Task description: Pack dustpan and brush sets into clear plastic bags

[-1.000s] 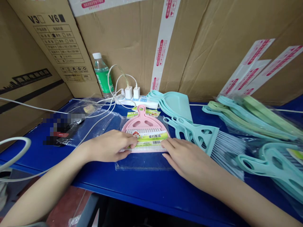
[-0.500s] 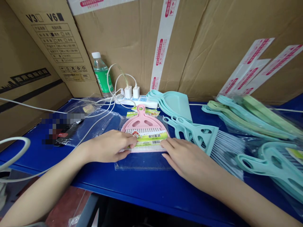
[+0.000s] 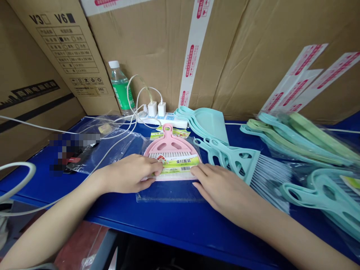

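Observation:
A pink dustpan and brush set (image 3: 168,144) lies flat on the blue table in a clear plastic bag (image 3: 171,195), its handle pointing away from me. Across the white bristles sits a green and white printed label (image 3: 180,162). My left hand (image 3: 135,172) is closed at the set's left edge, its fingers on the label's end. At the right edge my right hand (image 3: 216,183) pinches the set, fingertips by the label's other end. The thumbs' undersides are hidden. Right of the set lie several turquoise brushes (image 3: 239,159) with grey bristles, and turquoise dustpans (image 3: 210,123) are stacked behind them.
Bagged green and turquoise pieces (image 3: 295,138) and more turquoise brushes (image 3: 323,198) are at the right. A power strip (image 3: 177,122) with white cables and a bottle (image 3: 121,90) stand at the back, before cardboard boxes (image 3: 157,48). Crumpled plastic (image 3: 118,146) lies left.

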Demonstrator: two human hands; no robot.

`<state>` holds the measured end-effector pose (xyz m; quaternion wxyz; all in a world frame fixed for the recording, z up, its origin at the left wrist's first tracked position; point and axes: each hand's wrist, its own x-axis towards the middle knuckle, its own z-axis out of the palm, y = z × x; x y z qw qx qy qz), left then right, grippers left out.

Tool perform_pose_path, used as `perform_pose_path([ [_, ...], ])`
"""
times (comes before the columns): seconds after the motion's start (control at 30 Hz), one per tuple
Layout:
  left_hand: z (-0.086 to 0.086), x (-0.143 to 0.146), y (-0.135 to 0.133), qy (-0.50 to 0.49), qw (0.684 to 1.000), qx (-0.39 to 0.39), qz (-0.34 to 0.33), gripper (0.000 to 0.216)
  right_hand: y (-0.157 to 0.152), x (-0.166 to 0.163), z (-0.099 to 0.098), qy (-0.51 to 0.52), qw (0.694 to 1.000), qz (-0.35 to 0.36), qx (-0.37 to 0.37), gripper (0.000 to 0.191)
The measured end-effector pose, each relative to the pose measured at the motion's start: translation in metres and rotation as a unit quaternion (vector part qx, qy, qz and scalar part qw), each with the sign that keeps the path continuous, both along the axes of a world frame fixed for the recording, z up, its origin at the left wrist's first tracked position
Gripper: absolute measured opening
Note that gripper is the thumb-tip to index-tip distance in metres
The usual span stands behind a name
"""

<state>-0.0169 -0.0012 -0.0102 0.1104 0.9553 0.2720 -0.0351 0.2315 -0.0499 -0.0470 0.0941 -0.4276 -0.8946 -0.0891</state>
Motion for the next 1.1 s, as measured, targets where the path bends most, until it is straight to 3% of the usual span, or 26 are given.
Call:
perform_pose_path([
  [1.1, -0.0011, -0.0007, -0.0002, -0.011, 1.0, 0.001, -0.003, 0.008, -0.002, 0.0001, 0.0015, -0.005, 1.0, -0.003, -0.015, 0.007],
])
